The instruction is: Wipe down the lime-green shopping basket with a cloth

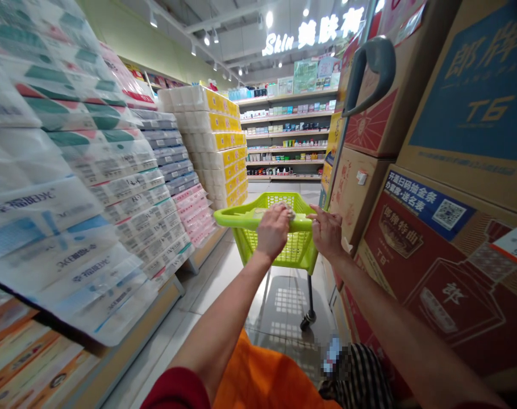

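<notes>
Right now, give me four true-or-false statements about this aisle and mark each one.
The left-hand grip closes over the handle of a lime-green shopping cart. True.
The right-hand grip holds a box cutter. False: it rests on the cart's handle.
Wrapped tissue packs are stacked along the left side. True.
Lit product shelves line the right side. False: they stand at the aisle's far end; printed cardboard cartons line the right.
</notes>
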### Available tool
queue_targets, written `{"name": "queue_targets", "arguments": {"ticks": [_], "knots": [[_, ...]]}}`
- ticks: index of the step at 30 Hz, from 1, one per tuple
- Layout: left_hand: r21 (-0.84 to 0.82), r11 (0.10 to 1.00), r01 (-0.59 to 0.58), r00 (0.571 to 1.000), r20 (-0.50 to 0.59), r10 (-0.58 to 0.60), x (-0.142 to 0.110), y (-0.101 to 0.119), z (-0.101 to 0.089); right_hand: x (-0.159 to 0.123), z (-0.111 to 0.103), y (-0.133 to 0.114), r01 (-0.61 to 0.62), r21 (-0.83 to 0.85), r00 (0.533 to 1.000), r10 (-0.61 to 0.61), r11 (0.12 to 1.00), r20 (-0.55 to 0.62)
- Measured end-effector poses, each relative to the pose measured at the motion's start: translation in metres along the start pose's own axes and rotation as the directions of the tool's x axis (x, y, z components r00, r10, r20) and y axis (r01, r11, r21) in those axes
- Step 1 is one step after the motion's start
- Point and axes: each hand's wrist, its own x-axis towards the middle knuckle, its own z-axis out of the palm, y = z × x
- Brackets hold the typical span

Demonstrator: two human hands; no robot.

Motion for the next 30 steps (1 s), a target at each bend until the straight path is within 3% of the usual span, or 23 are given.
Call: {"name": "queue_targets", "arguments": {"ticks": [3, 6, 9, 11, 14, 16, 20, 22, 27, 30], "knots": [[-0.029, 0.993, -0.112, 0.992, 0.060, 0.114, 0.002, 0.011, 0.006, 0.000, -0.001, 0.001, 0.015, 0.000, 1.000, -0.015, 1.000, 0.026], [0.000, 1.000, 0.027, 1.000, -0.006, -0.027, -0.001, -0.010, -0.003, 0.001, -0.003, 0.004, 0.013, 0.026, 1.000, -0.013, 1.000, 0.019], [0.030, 0.981, 0.190, 0.978, -0.095, -0.187, -0.003, -0.028, -0.010, 0.005, -0.004, 0.003, -0.017, 0.008, 0.999, 0.016, 1.000, 0.030], [0.024, 0.992, 0.126, 0.990, -0.060, -0.125, -0.002, -0.021, -0.006, 0.009, -0.002, -0.002, -0.033, -0.056, 0.997, 0.037, 0.998, 0.065], [-0.024, 0.998, -0.061, 0.998, 0.033, 0.061, 0.002, 0.002, 0.006, 0.016, 0.001, -0.011, -0.058, -0.149, 0.992, 0.074, 0.987, 0.098], [-0.035, 0.996, -0.087, 0.995, 0.044, 0.089, 0.003, 0.004, 0.008, 0.018, 0.003, -0.014, -0.093, -0.142, 0.990, 0.106, 0.985, 0.087], [0.012, 0.992, 0.127, 0.989, -0.072, -0.125, 0.001, -0.024, -0.003, 0.014, 0.005, -0.012, -0.088, -0.042, 0.993, 0.091, 0.995, 0.071], [0.022, 0.982, 0.186, 0.978, -0.105, -0.183, 0.000, -0.027, -0.004, 0.011, 0.006, -0.012, -0.078, -0.022, 0.995, 0.079, 0.997, 0.059], [-0.040, 0.995, -0.087, 0.995, 0.043, 0.089, 0.003, 0.005, 0.009, 0.009, 0.005, -0.014, -0.037, 0.003, 0.998, 0.037, 0.999, 0.057], [-0.010, 1.000, -0.016, 1.000, 0.007, 0.016, 0.000, -0.008, 0.003, 0.009, 0.004, -0.010, -0.018, 0.031, 0.999, 0.017, 0.999, 0.051]]}}
